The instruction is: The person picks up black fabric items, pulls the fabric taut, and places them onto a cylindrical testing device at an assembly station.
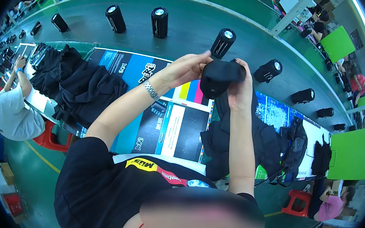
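Both hands are raised over the middle of the table, holding a black cloth pouch (219,78) between them. It looks rounded and bulging; whether anything sits inside cannot be seen. My left hand (186,69), below a metal wristwatch, grips its upper left edge with thumb and fingers. On the other side, my right hand (241,89) has its fingers wrapped round the right edge. Just beyond the pouch stands a black cylindrical speaker (223,44) with a shiny round top. Dark cloth (244,137) lies under my right forearm.
A pile of black cloth pouches (78,80) lies at the left. Several more cylindrical speakers, such as one speaker (159,23), line the green belt (135,10) ahead. Printed sheets (164,125) cover the table. A co-worker (14,106) sits at left, near a red stool (52,139).
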Demonstrator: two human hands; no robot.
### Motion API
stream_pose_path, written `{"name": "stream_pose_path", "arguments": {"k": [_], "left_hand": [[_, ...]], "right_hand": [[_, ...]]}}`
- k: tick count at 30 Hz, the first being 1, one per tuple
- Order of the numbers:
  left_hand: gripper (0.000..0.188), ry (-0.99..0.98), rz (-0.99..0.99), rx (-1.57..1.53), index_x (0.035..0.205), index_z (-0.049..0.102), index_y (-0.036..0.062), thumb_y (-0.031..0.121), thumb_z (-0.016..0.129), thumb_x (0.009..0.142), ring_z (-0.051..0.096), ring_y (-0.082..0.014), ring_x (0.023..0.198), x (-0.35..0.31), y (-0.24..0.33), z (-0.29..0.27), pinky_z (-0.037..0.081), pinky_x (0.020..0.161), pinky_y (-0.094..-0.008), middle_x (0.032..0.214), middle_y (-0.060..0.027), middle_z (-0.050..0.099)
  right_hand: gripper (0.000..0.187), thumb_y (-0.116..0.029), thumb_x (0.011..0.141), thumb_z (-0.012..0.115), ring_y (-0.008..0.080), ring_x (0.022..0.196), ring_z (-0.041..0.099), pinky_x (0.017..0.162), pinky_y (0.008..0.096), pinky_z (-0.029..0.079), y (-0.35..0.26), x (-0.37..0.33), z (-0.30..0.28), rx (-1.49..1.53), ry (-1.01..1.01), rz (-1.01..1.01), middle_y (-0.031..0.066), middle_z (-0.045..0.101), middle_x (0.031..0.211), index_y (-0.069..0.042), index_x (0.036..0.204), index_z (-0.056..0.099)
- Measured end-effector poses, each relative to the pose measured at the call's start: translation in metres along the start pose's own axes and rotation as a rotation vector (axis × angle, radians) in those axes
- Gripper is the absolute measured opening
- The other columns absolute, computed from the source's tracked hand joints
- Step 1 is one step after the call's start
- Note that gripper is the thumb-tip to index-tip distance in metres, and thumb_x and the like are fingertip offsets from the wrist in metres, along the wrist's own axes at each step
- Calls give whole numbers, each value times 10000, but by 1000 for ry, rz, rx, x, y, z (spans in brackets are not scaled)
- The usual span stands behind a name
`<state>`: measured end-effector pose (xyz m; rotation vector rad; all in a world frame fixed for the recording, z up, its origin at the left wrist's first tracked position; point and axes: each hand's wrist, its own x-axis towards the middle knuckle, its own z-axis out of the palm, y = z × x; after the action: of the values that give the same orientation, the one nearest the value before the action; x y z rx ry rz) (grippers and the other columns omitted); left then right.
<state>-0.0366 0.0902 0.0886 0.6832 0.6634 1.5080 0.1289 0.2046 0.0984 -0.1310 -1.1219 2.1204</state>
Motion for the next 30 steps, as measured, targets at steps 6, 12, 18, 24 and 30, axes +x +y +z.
{"name": "stream_pose_path", "arguments": {"k": [6, 12, 18, 24, 30], "left_hand": [[194, 94, 220, 241, 1010, 645, 36, 203, 622, 915, 592, -81, 904, 94, -4, -16, 455, 836, -266, 924, 1, 650], [159, 647, 538, 698, 954, 643, 4, 149, 627, 891, 584, -92, 692, 186, 7, -80, 466, 623, -233, 820, -22, 646], [158, 517, 0, 229, 874, 629, -53, 102, 604, 886, 536, -157, 545, 223, -7, -78, 415, 461, -276, 805, -116, 620], [349, 478, -118, 585, 978, 618, -46, 293, 632, 898, 563, -127, 665, 217, -11, -86, 450, 583, -235, 914, -71, 626], [338, 355, -89, 196, 1039, 624, -16, 287, 641, 893, 629, -156, 786, 257, -13, -49, 500, 718, -264, 984, -73, 656]], "right_hand": [[37, -35, 900, 571, 133, 797, 570, 721, 295, 471, 9, 77, -62, -787, 462, -487, 51, 574, 871, -13, 927, 558], [122, -125, 833, 640, 364, 825, 601, 762, 428, 473, 39, 159, -63, -1349, 745, -416, 192, 614, 877, -17, 871, 596], [131, -41, 796, 561, 230, 661, 602, 567, 386, 477, 20, 195, -147, -465, 736, 138, 111, 632, 776, -3, 894, 639], [118, -79, 805, 554, 146, 525, 528, 463, 291, 410, 5, 147, -147, -722, 722, 269, 53, 590, 665, -16, 820, 653], [171, -150, 801, 584, 158, 527, 551, 453, 296, 393, 14, 150, -155, -1061, 732, 139, 84, 598, 627, 1, 741, 637]]}}
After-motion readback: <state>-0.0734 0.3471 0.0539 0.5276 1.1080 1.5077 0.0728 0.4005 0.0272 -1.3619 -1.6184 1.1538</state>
